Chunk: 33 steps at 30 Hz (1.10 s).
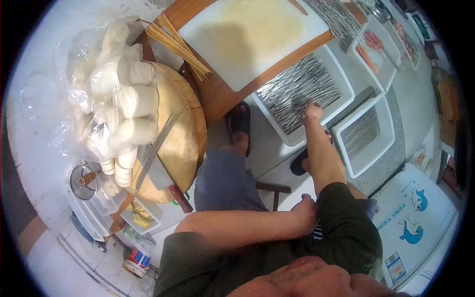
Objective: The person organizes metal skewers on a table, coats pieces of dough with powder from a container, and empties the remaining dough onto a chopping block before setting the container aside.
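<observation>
One broad cutting board, just beyond and left of the white bin; smaller bin just right of it. Left hand well nearer than the bin, grip impossible to tell. Right hand over the bin's near side, fingers seemingly curled, any hold hidden. Metal skewers inside the bin. Apparently selecting skewers; needed next, a narrow pinch.
</observation>
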Each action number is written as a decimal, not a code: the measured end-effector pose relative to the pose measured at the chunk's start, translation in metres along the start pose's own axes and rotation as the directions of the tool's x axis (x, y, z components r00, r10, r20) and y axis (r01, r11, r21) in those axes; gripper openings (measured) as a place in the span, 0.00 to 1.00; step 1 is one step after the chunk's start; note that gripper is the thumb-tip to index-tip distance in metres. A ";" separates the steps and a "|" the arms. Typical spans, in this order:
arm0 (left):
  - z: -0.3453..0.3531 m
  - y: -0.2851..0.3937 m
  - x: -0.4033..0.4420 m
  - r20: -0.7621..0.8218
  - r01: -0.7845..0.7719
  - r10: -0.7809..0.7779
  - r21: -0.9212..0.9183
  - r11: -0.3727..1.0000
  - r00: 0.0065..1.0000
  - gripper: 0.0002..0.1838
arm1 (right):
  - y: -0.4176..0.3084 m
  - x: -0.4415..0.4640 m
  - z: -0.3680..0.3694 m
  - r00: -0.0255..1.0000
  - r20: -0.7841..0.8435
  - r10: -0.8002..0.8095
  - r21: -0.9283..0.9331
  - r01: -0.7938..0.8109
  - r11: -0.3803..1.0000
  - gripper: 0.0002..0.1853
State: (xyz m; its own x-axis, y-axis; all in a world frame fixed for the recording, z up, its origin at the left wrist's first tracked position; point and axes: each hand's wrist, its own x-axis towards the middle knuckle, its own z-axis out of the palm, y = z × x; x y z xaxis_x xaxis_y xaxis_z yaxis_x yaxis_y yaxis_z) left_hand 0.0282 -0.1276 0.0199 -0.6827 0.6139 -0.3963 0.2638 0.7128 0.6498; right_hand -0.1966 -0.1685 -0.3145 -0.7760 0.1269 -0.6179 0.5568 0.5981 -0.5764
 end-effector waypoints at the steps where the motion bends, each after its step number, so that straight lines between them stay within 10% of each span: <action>1: 0.004 0.001 0.002 -0.031 0.012 -0.011 0.002 1.000 0.999 0.16 | 0.009 0.004 -0.004 0.996 0.012 -0.088 0.011 0.088 0.996 0.31; 3: 0.008 0.001 0.007 -0.017 0.014 -0.013 0.035 0.999 1.000 0.17 | 0.031 0.016 -0.016 0.966 0.034 -0.258 0.036 0.257 0.966 0.31; 7: 0.014 -0.005 0.018 -0.027 0.034 -0.031 0.134 0.990 0.999 0.16 | 0.005 -0.011 -0.077 0.935 0.345 -0.083 0.006 0.087 0.996 0.24; 9: -0.004 -0.009 0.017 0.030 0.022 -0.028 0.190 0.982 0.999 0.15 | -0.017 -0.028 -0.118 0.908 0.381 -0.177 0.016 0.184 0.983 0.22; 10: 0.012 -0.014 0.025 -0.130 0.043 -0.023 0.155 0.987 0.991 0.14 | -0.011 0.008 -0.140 0.797 0.423 -0.430 -0.051 0.495 0.868 0.20; 12: 0.021 -0.015 0.025 -0.292 0.058 -0.008 0.163 0.985 0.956 0.12 | -0.026 0.003 -0.177 0.729 0.422 -0.539 -0.061 0.617 0.785 0.18; 19: 0.004 0.008 0.014 -0.311 0.142 -0.095 0.132 0.981 0.946 0.13 | -0.090 -0.148 -0.365 0.775 0.257 -0.577 0.110 0.569 0.815 0.28; 23: 0.009 0.078 -0.033 -0.578 0.182 -0.092 0.099 0.978 0.811 0.13 | -0.027 -0.133 -0.452 0.806 0.208 -0.554 0.384 0.454 0.804 0.28; 26: 0.070 0.103 -0.073 -0.927 -0.117 -0.042 -0.091 0.989 0.372 0.11 | 0.018 -0.077 -0.511 0.885 0.192 -0.423 0.508 0.280 0.815 0.28; 29: 0.118 0.118 -0.144 -0.950 0.030 -0.291 -0.289 0.957 0.117 0.06 | 0.040 -0.059 -0.539 0.918 0.226 -0.325 0.555 0.153 0.818 0.17; 31: 0.173 0.103 -0.181 -0.894 0.132 -0.329 -0.382 0.915 -0.305 0.05 | 0.044 -0.068 -0.535 0.897 0.263 -0.354 0.557 0.159 0.815 0.13; 33: 0.226 0.088 -0.206 -0.620 -0.078 -0.609 -0.666 0.742 -0.495 0.09 | 0.044 -0.061 -0.531 0.833 0.354 -0.424 0.574 0.164 0.802 0.13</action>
State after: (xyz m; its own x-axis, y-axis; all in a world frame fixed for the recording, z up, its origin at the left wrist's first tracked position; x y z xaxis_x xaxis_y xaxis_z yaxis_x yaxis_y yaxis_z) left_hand 0.3462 -0.1143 0.0122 -0.2448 -0.9481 0.2029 -0.2045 0.2550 0.9451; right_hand -0.2822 0.2698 -0.0184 -0.7781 -0.4282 -0.4596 0.4893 0.0458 -0.8709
